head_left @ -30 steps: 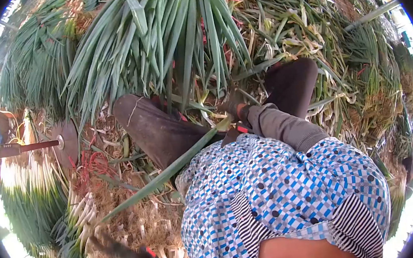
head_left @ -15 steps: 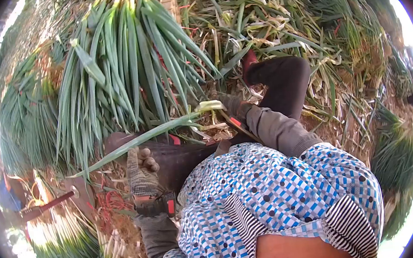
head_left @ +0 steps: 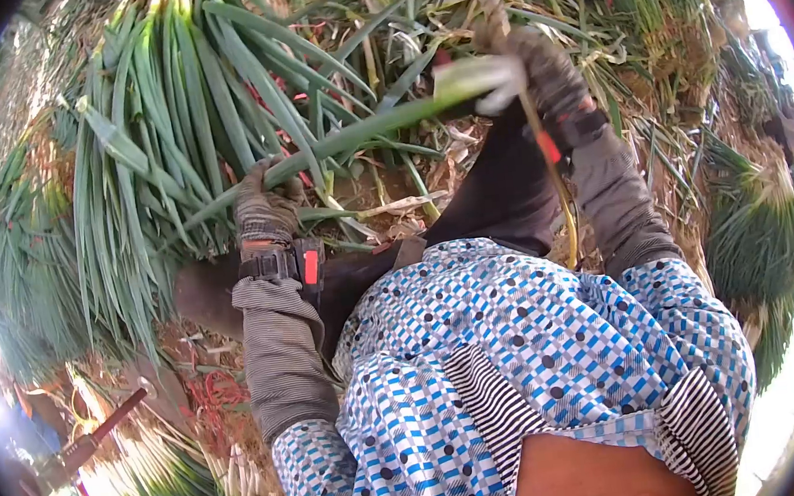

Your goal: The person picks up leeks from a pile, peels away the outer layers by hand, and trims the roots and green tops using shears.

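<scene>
My left hand (head_left: 267,206), in a striped grey glove, is closed around the green leaves of a large green onion (head_left: 362,134). This onion slants up to the right, its pale base end blurred by motion. My right hand (head_left: 544,71), in a dark glove, is beside that base with curled fingers. A long brownish strip (head_left: 490,9) passes at my right fingers, and a yellowish-brown length (head_left: 560,189) hangs below them. Blur hides whether the two are one piece. A big heap of green onions (head_left: 164,108) lies just beyond my left hand.
Loose leaves and peelings (head_left: 396,42) cover the ground ahead. Tied onion bundles (head_left: 755,218) lie at the right, with more bundles (head_left: 25,255) at the far left. A brown-handled tool (head_left: 112,417) and red ties (head_left: 220,399) are at the lower left. My bent legs (head_left: 496,186) are in front.
My left hand has moved up and closed on the onion's leaves. My right hand has swung up and to the right, and the onion's base end has risen with it.
</scene>
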`<act>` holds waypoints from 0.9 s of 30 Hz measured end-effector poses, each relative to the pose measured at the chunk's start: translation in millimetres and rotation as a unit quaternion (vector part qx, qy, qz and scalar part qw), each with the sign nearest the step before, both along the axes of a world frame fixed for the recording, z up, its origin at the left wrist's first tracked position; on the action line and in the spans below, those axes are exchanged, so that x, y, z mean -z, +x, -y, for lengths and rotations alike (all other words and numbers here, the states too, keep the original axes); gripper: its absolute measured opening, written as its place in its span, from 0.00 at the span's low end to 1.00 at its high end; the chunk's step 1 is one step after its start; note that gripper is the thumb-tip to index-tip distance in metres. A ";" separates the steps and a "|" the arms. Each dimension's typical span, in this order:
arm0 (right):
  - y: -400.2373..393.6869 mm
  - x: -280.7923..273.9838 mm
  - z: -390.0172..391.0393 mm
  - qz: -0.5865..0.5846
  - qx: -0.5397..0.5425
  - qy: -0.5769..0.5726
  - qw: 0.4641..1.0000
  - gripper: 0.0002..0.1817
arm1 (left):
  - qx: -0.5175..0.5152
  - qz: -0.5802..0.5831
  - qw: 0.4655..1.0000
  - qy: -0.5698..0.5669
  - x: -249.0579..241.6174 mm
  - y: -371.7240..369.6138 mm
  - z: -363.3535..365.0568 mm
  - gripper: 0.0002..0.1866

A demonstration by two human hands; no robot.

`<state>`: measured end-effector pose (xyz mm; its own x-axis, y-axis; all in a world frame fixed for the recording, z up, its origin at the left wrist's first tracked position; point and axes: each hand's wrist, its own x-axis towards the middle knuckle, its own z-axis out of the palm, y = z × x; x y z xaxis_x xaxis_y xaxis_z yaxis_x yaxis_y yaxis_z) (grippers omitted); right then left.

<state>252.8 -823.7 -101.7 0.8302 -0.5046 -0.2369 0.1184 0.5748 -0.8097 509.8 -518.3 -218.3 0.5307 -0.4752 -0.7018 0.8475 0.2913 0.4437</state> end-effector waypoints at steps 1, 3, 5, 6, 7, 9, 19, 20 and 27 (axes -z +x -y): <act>1.0 20.4 44.6 -0.019 -0.039 -0.088 0.995 0.22 | 0.032 0.023 0.999 -0.014 -6.0 -10.4 4.0 0.09; 1.6 -35.9 60.9 -0.082 0.089 -0.170 0.978 0.15 | 0.153 0.112 0.982 -0.013 -3.2 -36.0 23.7 0.12; 8.4 -16.1 119.4 0.060 0.190 -0.639 0.743 0.13 | 0.334 0.286 0.895 0.079 27.6 -56.1 47.8 0.15; 14.6 -44.2 103.5 0.074 0.203 -0.559 0.801 0.13 | 0.433 0.381 0.803 0.149 51.6 -65.9 57.2 0.16; 21.2 -74.4 85.1 0.094 0.222 -0.470 0.849 0.12 | 0.523 0.458 0.683 0.227 75.6 -74.5 64.1 0.17; 18.5 -101.5 80.5 0.087 0.158 -0.200 0.963 0.13 | 0.656 0.515 0.442 0.330 110.8 -84.3 67.4 0.20; 24.3 -123.4 94.7 0.141 0.195 -0.116 0.964 0.04 | 0.713 0.510 0.281 0.391 113.8 -40.9 52.0 0.25; 23.7 -140.5 81.5 0.142 0.190 -0.134 0.962 0.05 | 0.698 0.527 0.291 0.388 92.5 -40.5 60.4 0.25; 65.2 -60.9 -37.5 -0.008 0.094 -0.771 0.629 0.07 | 0.325 0.503 0.774 -0.207 -114.5 -64.1 151.5 0.17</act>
<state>318.0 -786.3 -40.8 0.7248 -0.2333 0.6483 0.0520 -0.9197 -0.3891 445.7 -669.8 -103.8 0.2635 -0.9448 0.1947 0.1617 0.2422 0.9567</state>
